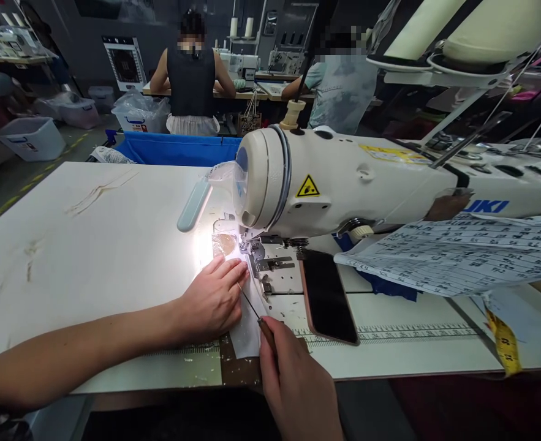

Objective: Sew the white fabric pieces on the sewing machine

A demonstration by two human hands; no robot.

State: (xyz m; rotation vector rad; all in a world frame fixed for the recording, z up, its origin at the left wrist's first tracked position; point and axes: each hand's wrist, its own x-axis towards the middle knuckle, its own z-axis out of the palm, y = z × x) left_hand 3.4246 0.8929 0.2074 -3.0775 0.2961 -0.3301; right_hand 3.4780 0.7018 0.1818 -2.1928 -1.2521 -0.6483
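Observation:
A strip of white fabric (246, 340) runs under the needle area of a white sewing machine (339, 177). My left hand (217, 294) lies flat on this strip just in front of the presser foot (243, 245), fingers stretched toward it. In my right hand (295, 380) is an awl (266, 335), gripped by its brown wooden handle. Its thin metal shaft points up and left, with the tip close to my left fingers on the fabric. The machine's lamp lights the needle plate brightly, so detail there is washed out.
Right of the needle, a phone (329, 297) lies on the white table (90, 245). A sheet with writing (463, 248) and a yellow tape measure (503, 343) are farther right. A pale blue handle-shaped object (193, 205) lies behind my left hand. Two people (191, 79) sit beyond.

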